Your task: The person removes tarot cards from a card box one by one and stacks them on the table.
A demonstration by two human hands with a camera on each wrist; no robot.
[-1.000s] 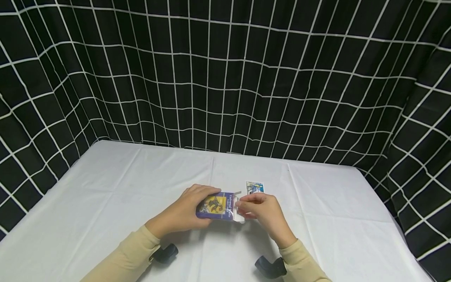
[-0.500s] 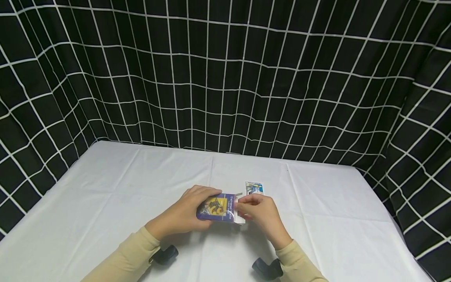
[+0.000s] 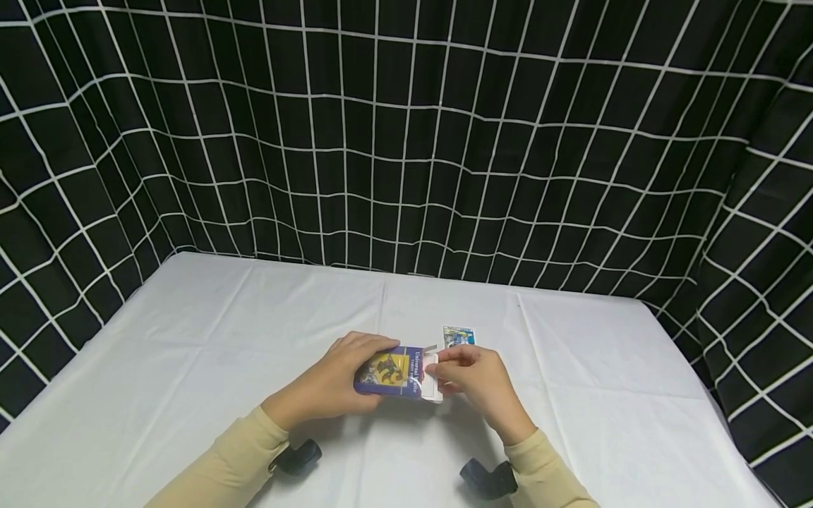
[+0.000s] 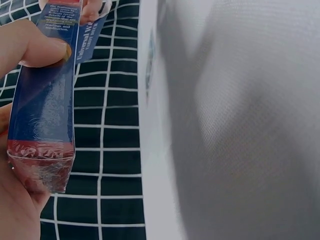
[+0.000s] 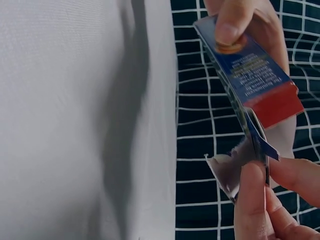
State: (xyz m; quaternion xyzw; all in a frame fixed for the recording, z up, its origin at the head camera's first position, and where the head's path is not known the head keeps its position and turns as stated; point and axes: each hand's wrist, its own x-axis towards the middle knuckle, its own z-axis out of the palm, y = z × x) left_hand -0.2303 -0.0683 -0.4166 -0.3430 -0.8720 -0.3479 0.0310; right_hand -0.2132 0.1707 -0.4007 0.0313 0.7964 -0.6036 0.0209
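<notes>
My left hand (image 3: 343,377) grips a blue-purple tarot card box (image 3: 390,372) with a yellow picture on its front, holding it above the white table. In the left wrist view, the thumb presses the box's blue side (image 4: 45,105), and clear wrap shows at its bottom end. The box's open end points right, toward my right hand (image 3: 479,381). Thumb and fingers of that hand pinch a thin flap (image 5: 266,145) at the opening in the right wrist view. A grey-white flap with a ragged edge (image 5: 225,172) sticks out beside them. The inside of the box is mostly hidden.
On the table behind my right hand lies a picture card (image 3: 459,336), partly covered by that hand. White cloth (image 3: 254,310) covers the table. Black curtains with a white grid (image 3: 406,141) stand around its back and sides. Dark wrist devices (image 3: 488,481) hang below both sleeves.
The right hand shifted slightly toward its own sleeve and back, staying at the box's open end. More white shows at the opening now. The left hand keeps its grip on the box.
</notes>
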